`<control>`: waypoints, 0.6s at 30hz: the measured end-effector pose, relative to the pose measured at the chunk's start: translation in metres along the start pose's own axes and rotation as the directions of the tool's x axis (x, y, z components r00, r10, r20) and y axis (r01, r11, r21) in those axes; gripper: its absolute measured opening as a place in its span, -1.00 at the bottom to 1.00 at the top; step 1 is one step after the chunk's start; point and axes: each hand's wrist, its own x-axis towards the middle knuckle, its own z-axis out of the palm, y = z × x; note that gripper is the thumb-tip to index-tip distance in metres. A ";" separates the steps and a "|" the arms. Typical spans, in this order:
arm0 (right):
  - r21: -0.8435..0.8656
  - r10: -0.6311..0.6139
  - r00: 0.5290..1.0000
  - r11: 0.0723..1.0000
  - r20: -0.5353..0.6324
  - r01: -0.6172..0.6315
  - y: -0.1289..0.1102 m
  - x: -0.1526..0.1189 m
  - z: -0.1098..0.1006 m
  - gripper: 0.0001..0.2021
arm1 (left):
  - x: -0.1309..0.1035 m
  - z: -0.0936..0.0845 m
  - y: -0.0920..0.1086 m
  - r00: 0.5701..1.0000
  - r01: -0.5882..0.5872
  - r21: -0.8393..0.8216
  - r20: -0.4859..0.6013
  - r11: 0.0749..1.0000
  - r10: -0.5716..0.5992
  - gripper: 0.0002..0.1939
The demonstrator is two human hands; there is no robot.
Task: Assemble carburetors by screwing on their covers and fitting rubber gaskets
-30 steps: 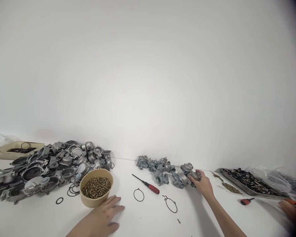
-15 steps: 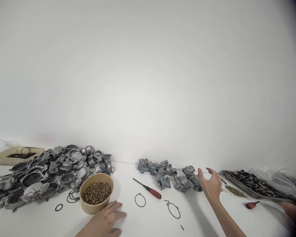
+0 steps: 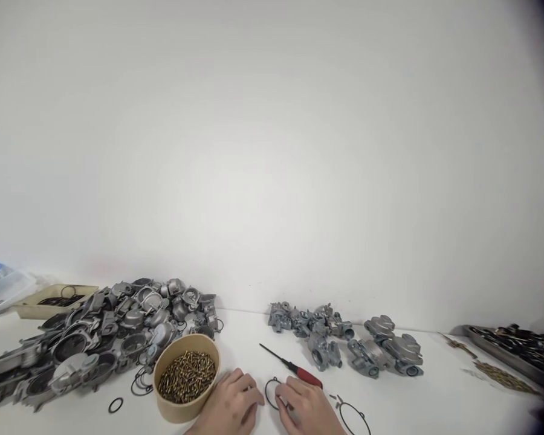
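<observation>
My left hand [image 3: 234, 402] rests on the table just right of the tub of brass screws [image 3: 187, 377], its fingers curled together; what they hold, if anything, is hidden. My right hand [image 3: 307, 408] is beside it, fingers bent in a pinch over a thin black ring gasket [image 3: 271, 393]. Whether the fingers grip the ring or only touch it is unclear. Behind the right hand lies a screwdriver [image 3: 290, 366] with a red handle, partly covered by the hand. Another ring gasket [image 3: 354, 418] lies to the right, with small pins near it.
Metal bowl-shaped castings [image 3: 131, 317] are heaped at the left, before a cream tray [image 3: 36, 307]. Grey carburetor-like bodies [image 3: 324, 350] stand near the wall. At the right are loose brass pieces [image 3: 503, 377] and a tray of dark parts [image 3: 485, 344]. A small ring [image 3: 115, 405] lies front left.
My right hand has come left from near the grey bodies to the ring gasket, its fingers closing. My left hand has moved slightly right and curled. The view has shifted.
</observation>
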 end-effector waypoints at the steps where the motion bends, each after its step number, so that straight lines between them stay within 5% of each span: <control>1: 0.044 0.069 0.997 0.997 0.019 -0.070 0.006 -0.002 0.000 -0.85 | 0.000 -0.002 -0.001 1.000 -0.018 -0.023 0.015 1.000 0.018 -0.73; 7: 0.120 0.328 0.944 0.939 -0.033 -0.322 0.027 -0.003 0.009 -0.80 | -0.007 -0.016 0.004 1.000 -0.003 -0.110 0.001 0.994 0.003 -0.69; 13: -0.006 0.321 0.946 0.947 -0.036 -0.322 0.023 0.005 0.027 -0.85 | -0.007 -0.012 0.002 1.000 -0.002 -0.111 0.022 0.994 0.005 -0.69; 18: 0.135 0.302 0.947 0.948 -0.113 -0.287 0.012 0.002 0.017 -0.80 | -0.006 -0.014 0.005 0.999 0.038 -0.151 -0.003 0.988 -0.038 -0.72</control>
